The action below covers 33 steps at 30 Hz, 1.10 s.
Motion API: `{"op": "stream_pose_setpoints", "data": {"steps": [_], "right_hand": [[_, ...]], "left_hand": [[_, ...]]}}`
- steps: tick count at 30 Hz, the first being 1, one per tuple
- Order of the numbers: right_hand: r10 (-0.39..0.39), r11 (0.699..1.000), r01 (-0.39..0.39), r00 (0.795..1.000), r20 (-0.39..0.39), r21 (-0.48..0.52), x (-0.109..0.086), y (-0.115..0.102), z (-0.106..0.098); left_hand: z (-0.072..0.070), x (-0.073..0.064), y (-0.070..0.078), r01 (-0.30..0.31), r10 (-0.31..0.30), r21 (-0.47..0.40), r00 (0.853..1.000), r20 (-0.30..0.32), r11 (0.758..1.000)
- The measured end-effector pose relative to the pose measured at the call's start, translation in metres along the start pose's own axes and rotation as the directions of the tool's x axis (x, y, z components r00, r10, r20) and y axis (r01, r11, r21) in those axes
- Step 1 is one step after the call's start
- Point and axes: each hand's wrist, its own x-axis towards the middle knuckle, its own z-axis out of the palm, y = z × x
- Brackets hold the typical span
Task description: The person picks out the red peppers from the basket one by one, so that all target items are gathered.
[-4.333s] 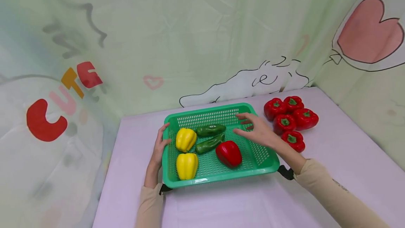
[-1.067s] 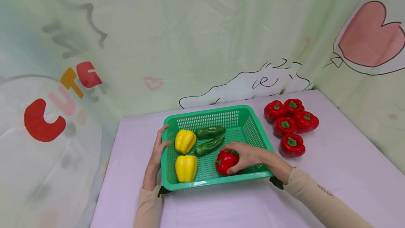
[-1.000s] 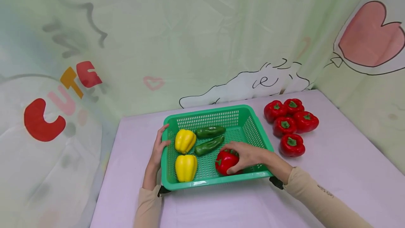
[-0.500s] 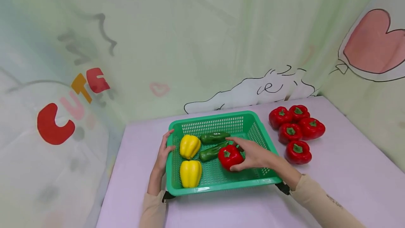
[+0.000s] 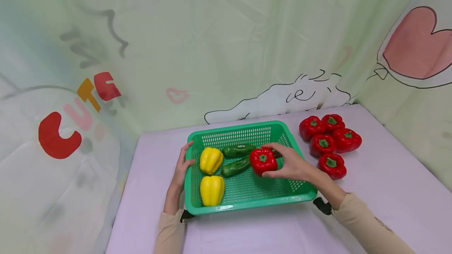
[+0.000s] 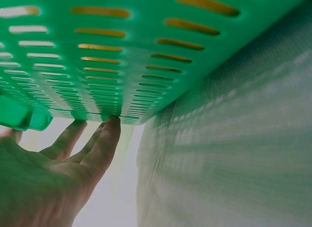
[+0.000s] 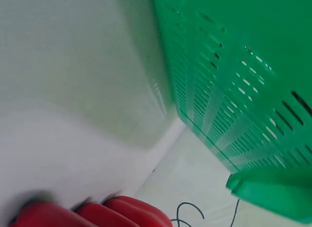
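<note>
A green plastic basket (image 5: 248, 205) stands tilted slightly in the head view. My left hand (image 5: 181, 169) holds its left rim, and in the left wrist view the straight fingers (image 6: 100, 149) reach the slotted outer wall. My right hand (image 5: 291, 164) grips a red bell pepper (image 5: 263, 161) inside the basket, thumb at the near side and fingers behind, green stem facing up. It partly covers a green chili pepper (image 5: 236, 166); another green chili pepper (image 5: 238, 151) lies behind. Two yellow bell peppers (image 5: 212, 190) sit along the left wall. The right wrist view misses the right hand.
Several red bell peppers (image 5: 323, 145) stand grouped on the pale tablecloth (image 5: 152, 183), right of the basket. A printed curtain (image 5: 226, 50) rises close behind the table and along both sides.
My right hand, open over the basket at first, has come down, gripped the red bell pepper, turned its stem upward and raised it toward the basket's back. My left hand keeps its hold.
</note>
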Motion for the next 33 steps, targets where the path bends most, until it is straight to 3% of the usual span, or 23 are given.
{"op": "stream_pose_setpoints", "data": {"steps": [7,12,19,33], "right_hand": [[0.060,0.997,-0.058,0.997,-0.045,0.042,-0.009,0.000,-0.009],[0.102,0.995,-0.099,0.987,-0.128,0.029,-0.020,-0.003,-0.016],[0.080,0.996,-0.090,0.963,-0.257,-0.027,-0.031,-0.001,-0.027],[0.114,0.990,-0.136,0.909,-0.400,-0.029,-0.052,0.010,-0.057]], "left_hand": [[-0.003,0.001,-0.003,0.000,0.000,-0.005,1.000,-0.001,1.000],[-0.001,-0.001,-0.004,0.005,-0.005,0.000,1.000,-0.006,1.000],[0.001,-0.002,-0.001,-0.002,0.002,-0.015,1.000,0.002,1.000],[0.001,0.000,-0.001,-0.010,0.010,-0.022,1.000,0.002,1.000]]}}
